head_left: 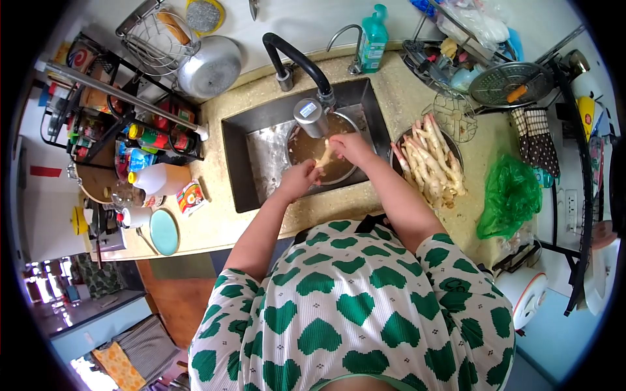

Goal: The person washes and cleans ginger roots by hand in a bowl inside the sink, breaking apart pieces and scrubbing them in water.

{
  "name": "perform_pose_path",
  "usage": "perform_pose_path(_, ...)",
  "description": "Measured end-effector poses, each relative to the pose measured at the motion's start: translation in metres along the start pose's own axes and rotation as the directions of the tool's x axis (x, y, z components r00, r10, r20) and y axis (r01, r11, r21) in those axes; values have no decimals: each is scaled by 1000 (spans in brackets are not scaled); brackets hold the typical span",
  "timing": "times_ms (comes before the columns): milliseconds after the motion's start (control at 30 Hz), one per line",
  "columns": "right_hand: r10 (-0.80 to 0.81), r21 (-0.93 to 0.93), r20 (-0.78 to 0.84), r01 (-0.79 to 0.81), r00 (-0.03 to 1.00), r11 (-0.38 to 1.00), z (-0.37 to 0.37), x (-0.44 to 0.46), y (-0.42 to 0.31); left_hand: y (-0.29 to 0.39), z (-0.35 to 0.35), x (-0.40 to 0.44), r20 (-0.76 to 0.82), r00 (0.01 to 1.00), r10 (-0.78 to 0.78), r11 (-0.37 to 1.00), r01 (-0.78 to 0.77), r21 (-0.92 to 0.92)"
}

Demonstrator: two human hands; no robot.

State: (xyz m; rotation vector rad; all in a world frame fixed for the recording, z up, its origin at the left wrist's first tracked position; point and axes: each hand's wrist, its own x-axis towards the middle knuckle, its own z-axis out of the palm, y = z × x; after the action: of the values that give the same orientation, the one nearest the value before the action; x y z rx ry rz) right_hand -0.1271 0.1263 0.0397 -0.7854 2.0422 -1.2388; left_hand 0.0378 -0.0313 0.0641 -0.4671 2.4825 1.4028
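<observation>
You have one pale chicken foot (324, 158) over the big round bowl (302, 151) of cloudy water in the sink (241, 159), with the fingers of your left hand (301, 178) pinched shut on its low end and the fingers of your right hand (352, 148) pinched shut near its top end. The black tap (297, 55) bends over the sink, with a silver can shape (310, 117) on it just above your hands. A heap of chicken feet (427, 163) sits on the counter (479, 140), to the right of the sink.
</observation>
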Motion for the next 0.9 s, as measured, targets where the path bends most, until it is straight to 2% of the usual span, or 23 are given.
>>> perform_pose_path(33,47,-2,-29,-47,998,999,0,0,-2,1,1,-1,-1,1000,-1,1000,1,-15)
perform_pose_path(67,94,-1,-57,-94,994,996,2,-1,-4,1,1,-1,-15,1000,-14,997,15,70)
perform_pose_path(133,16,-22,-88,-18,996,1000,6,0,-1,26,-6,-7,-46,998,-35,971,44,236)
perform_pose_path(167,-23,-35,-103,20,994,999,7,1,0,21,-3,-3,-58,997,-49,976,60,211)
perform_pose_path(233,-163,-257,-120,128,979,958,10,-7,-16,13,2,3,-81,994,-77,984,89,156)
perform_pose_path(267,-233,-364,-114,178,966,914,11,-10,-24,15,5,4,-54,987,-149,984,153,92)
perform_pose_path(333,-220,-433,-137,142,966,890,15,-5,-20,36,3,-1,14,959,-284,958,284,-31)
perform_pose_path(433,-153,-582,-118,57,981,812,9,2,-19,18,13,9,-98,990,-102,963,123,240)
perform_pose_path(467,-123,-637,-101,31,987,771,7,3,-21,12,16,10,-111,987,-115,955,141,261)
perform_pose_path(567,-240,-381,-188,154,952,911,9,-5,-30,25,12,6,-133,977,-169,931,202,305)
perform_pose_path(667,-140,-302,-88,107,986,947,4,-15,-37,23,12,7,-145,965,-216,913,253,321)
perform_pose_path(733,-160,-337,-122,111,980,935,7,-12,-25,28,14,3,-187,963,-196,907,250,339)
perform_pose_path(767,-170,-355,-140,111,975,928,8,-9,-18,29,13,4,-182,956,-229,922,273,276)
perform_pose_path(833,-129,-173,-151,102,980,980,13,0,-1,29,12,6,-165,942,-294,937,318,146)
perform_pose_path(900,-110,-9,-162,110,981,994,15,4,7,20,14,6,-249,949,-194,961,235,145)
